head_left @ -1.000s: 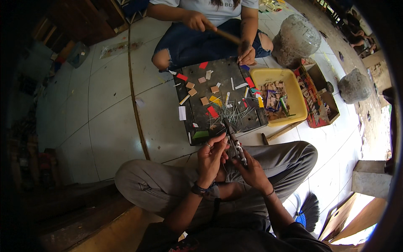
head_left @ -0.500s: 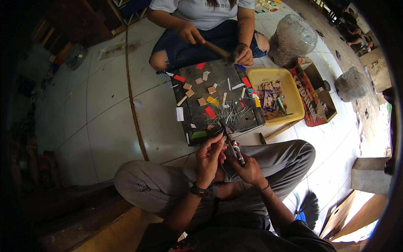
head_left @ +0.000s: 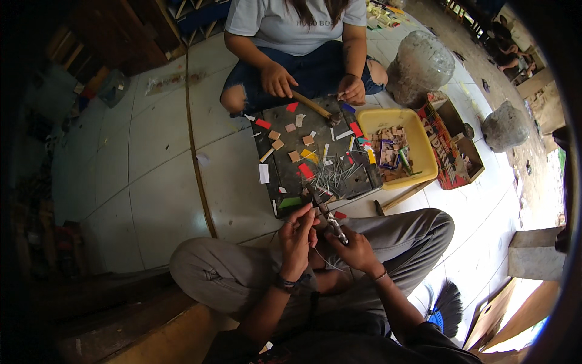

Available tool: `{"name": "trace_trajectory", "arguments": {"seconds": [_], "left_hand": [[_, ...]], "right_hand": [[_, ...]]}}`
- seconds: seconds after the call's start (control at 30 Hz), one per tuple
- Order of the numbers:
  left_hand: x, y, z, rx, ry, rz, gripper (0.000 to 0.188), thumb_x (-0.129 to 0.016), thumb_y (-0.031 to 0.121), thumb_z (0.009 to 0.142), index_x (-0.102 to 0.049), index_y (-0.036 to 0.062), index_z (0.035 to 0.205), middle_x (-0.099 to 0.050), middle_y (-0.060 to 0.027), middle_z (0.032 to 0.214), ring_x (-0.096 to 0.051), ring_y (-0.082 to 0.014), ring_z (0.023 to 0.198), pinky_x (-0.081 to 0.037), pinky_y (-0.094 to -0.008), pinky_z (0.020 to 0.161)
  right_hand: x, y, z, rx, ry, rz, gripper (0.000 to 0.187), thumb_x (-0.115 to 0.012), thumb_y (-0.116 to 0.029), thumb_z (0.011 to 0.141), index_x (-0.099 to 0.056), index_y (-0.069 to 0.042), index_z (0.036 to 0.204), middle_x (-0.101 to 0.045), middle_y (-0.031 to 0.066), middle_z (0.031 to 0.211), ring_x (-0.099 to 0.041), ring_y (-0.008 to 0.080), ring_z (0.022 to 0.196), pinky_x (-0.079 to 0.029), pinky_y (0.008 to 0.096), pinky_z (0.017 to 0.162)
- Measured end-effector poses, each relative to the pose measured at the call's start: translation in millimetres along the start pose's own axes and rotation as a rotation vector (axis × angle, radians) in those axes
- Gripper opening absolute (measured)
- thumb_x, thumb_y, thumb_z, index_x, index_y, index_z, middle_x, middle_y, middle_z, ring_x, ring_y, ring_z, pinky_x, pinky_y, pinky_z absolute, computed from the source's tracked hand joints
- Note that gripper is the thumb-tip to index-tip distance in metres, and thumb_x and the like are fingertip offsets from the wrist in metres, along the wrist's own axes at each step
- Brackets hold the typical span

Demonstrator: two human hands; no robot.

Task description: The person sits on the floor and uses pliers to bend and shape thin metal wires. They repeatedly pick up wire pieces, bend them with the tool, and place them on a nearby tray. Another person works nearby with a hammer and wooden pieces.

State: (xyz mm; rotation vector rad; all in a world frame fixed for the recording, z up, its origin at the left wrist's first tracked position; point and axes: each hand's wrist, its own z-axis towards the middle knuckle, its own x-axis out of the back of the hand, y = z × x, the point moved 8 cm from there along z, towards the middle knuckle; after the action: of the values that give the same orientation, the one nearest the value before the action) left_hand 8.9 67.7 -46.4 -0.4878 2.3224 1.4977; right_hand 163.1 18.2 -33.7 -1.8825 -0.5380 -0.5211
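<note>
My right hand (head_left: 356,247) is wrapped around a pair of metal pliers (head_left: 330,219), their dark jaws pointing away over the near edge of a low black work board (head_left: 280,176). Beside them, my left hand (head_left: 296,239) pinches a thin wire (head_left: 328,262), whose loose end curves down over my lap. The fingers partly hide where wire and pliers meet. Just beyond the jaws, several cut lengths of wire (head_left: 330,175) lie in a loose heap on the board. Small wooden squares (head_left: 294,156) and coloured strips, such as a green piece (head_left: 290,202), are scattered around it.
Across the board a seated person's hand (head_left: 277,80) rests by a hammer (head_left: 310,104). To the right stand a yellow basin (head_left: 427,142) of wooden pieces and an open carton (head_left: 445,155). Another wooden handle (head_left: 409,196) lies nearby. A broom (head_left: 448,308) is at lower right.
The pliers have swung slightly left, and the wire's loose end now shows curving across my lap. Opposite, the hammer has come down onto the board and the person's grip on it has loosened.
</note>
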Motion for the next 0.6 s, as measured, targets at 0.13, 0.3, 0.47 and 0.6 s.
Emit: {"name": "trace_trajectory", "arguments": {"seconds": [0.13, 0.3, 0.47, 0.6], "left_hand": [[-9.8, 4.0, -3.6, -0.001, -0.054, -0.055, 0.027, -0.067, 0.017, 0.096, -0.065, 0.0098, 0.121, -0.064, -0.0041, 0.085, -0.046, -0.0015, 0.050, -0.035, -0.0172, 0.044], [-13.8, 3.4, -5.5, 0.016, -0.124, -0.114, 0.028, -0.066, 0.016, 0.097, -0.064, 0.0116, 0.124, -0.062, -0.0022, 0.086, -0.045, -0.0005, 0.053, -0.034, -0.0161, 0.046], [-7.9, 4.8, -1.7, -0.006, -0.113, -0.139, 0.028, -0.063, 0.015, 0.098, -0.064, 0.0138, 0.126, -0.062, -0.0004, 0.088, -0.046, -0.0013, 0.058, -0.034, -0.0178, 0.050], [-6.3, 9.5, -1.3, -0.013, -0.079, -0.151, 0.029, -0.063, 0.016, 0.098, -0.063, 0.0142, 0.127, -0.062, 0.0003, 0.090, -0.049, -0.0038, 0.061, -0.039, -0.0204, 0.052]], "right_hand": [[3.7, 7.4, -0.2, -0.061, -0.228, 0.163, 0.047, -0.062, -0.047, 0.093, -0.066, -0.002, 0.104, -0.069, 0.0180, 0.086, -0.067, 0.0299, 0.090, -0.050, 0.0407, 0.078], [-8.2, 12.6, -0.5, -0.124, -0.491, 0.328, 0.044, -0.059, -0.046, 0.096, -0.065, -0.002, 0.099, -0.064, 0.0066, 0.083, -0.059, 0.0157, 0.081, -0.046, 0.0312, 0.075], [-22.4, 8.4, -8.1, -0.206, -0.632, 0.774, 0.036, -0.057, -0.038, 0.099, -0.065, -0.003, 0.098, -0.062, 0.0015, 0.084, -0.055, 0.0125, 0.083, -0.044, 0.0274, 0.079], [-6.3, -0.3, 5.4, -0.085, -0.422, 0.548, 0.035, -0.054, -0.035, 0.100, -0.065, -0.002, 0.104, -0.060, 0.0022, 0.086, -0.053, 0.0129, 0.085, -0.042, 0.0278, 0.080]]}}
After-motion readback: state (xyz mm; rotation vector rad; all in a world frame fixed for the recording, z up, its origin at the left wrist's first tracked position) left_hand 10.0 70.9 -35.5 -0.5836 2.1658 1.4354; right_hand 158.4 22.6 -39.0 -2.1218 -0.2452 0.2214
